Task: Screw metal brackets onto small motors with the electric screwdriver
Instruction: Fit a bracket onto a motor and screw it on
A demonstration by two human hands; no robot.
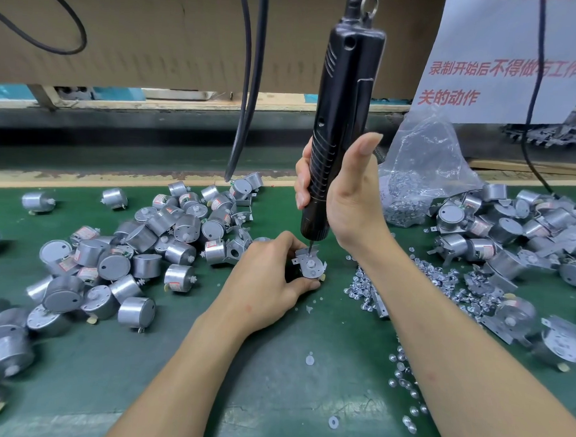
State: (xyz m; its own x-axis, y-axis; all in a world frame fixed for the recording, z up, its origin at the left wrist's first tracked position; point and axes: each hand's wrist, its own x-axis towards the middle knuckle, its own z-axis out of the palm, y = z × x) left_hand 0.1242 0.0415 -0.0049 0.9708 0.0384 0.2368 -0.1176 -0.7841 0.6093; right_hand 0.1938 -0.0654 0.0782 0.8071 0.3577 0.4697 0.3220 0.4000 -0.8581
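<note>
Bit (311, 245) on the bracket (306, 253) just under the right hand (350, 201) gripping the electric screwdriver (345, 88), left hand (271, 277) pinching the motor (312, 270) beneath: best driven plumb, pressed straight, motor pinned flat.

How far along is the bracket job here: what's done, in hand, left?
Done: the right pile looks like motors with brackets on. In hand: the left hand holds a motor under a bracket while the right hand grips the screwdriver, bit down on it. Left: many bare motors heaped on the left; loose screws lie ready.
</note>
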